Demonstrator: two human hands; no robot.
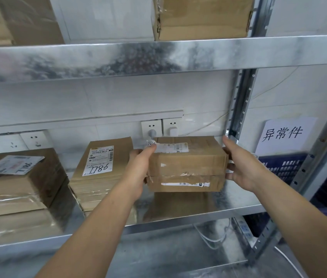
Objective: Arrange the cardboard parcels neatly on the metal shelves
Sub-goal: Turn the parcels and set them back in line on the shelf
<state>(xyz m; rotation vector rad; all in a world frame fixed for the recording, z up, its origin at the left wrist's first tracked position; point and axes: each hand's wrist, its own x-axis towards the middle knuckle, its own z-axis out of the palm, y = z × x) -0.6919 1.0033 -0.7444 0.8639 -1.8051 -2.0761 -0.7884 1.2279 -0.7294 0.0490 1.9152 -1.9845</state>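
Note:
A small taped cardboard parcel (186,167) with a white label on top hangs just above the right end of the middle metal shelf (236,207). My left hand (141,167) grips its left end, thumb on the label. My right hand (238,167) holds its right end, fingers curled round the side. Left of it on the same shelf stands a flat parcel (102,169) with a label marked 7786. At the far left lies a bigger parcel (18,177) with a skewed label.
The upper shelf (158,57) carries a box at left (18,19) and another at right (202,17). Wall sockets with plugs (159,129) sit behind the held parcel. A shelf upright (240,101) stands right of it. Beyond are a paper sign (285,135) and a blue crate (287,169).

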